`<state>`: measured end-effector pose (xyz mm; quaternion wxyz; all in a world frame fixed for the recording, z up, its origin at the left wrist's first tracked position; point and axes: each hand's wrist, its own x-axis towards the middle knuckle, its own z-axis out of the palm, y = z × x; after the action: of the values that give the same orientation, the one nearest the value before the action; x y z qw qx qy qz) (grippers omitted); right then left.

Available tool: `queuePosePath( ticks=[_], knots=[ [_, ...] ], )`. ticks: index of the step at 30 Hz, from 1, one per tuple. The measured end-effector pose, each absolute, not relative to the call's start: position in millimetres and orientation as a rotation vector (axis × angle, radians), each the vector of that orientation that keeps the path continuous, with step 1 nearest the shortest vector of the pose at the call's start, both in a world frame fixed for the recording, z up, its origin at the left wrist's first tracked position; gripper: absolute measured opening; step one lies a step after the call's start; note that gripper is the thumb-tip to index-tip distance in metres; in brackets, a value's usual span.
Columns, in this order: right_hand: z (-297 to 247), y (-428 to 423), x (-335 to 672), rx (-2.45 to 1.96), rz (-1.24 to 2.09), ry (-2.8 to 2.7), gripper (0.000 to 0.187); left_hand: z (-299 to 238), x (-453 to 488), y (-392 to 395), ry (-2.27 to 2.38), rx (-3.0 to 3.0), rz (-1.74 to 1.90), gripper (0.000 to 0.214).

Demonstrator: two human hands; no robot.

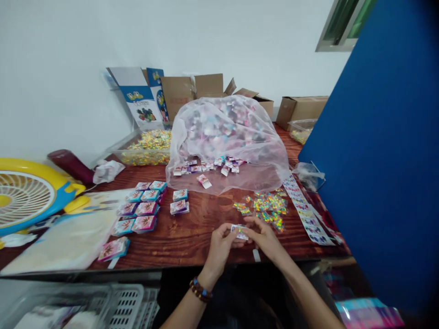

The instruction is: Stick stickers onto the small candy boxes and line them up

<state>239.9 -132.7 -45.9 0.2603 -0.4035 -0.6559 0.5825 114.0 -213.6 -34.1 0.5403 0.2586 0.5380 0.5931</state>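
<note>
My left hand [219, 249] and my right hand [264, 237] meet above the front edge of the wooden table [202, 242], pinching a small white-and-purple packet [239, 232] between their fingers. Stacks of small boxed packets [144, 210] stand to the left of my hands. Nearer the right lies a heap of shiny multicoloured pieces [269, 210], beside a long printed sticker strip [307, 212]. A translucent net bag [226, 137] full of packets rests behind, with loose packets [206, 168] spilling at its front.
A clear plastic tub of colourful pieces [146, 148] sits at the back left, a yellow-and-blue fan [27, 196] at left. Cardboard boxes [192, 91] line the wall. A blue panel [373, 146] blocks the right. A white plastic crate [126, 306] sits below the table.
</note>
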Motion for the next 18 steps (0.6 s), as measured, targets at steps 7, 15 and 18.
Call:
queuePosePath(
  ticks=[7,15,18],
  knots=[
    [-56.8,-128.4,241.9,-1.021,1.677,-1.533,0.026,-27.9,60.5,-175.8,1.826,1.625,1.058,0.022],
    [-78.9,-126.6,254.4,-1.081,1.544,-1.86,0.021,-18.9,-73.3,-82.8,2.321,2.052,0.464,0.06],
    [-83.4,-127.0,253.0,-1.075,1.483,-1.889,0.026,-19.1,-90.2,-68.1,2.261,2.131,0.277,0.051]
  ],
)
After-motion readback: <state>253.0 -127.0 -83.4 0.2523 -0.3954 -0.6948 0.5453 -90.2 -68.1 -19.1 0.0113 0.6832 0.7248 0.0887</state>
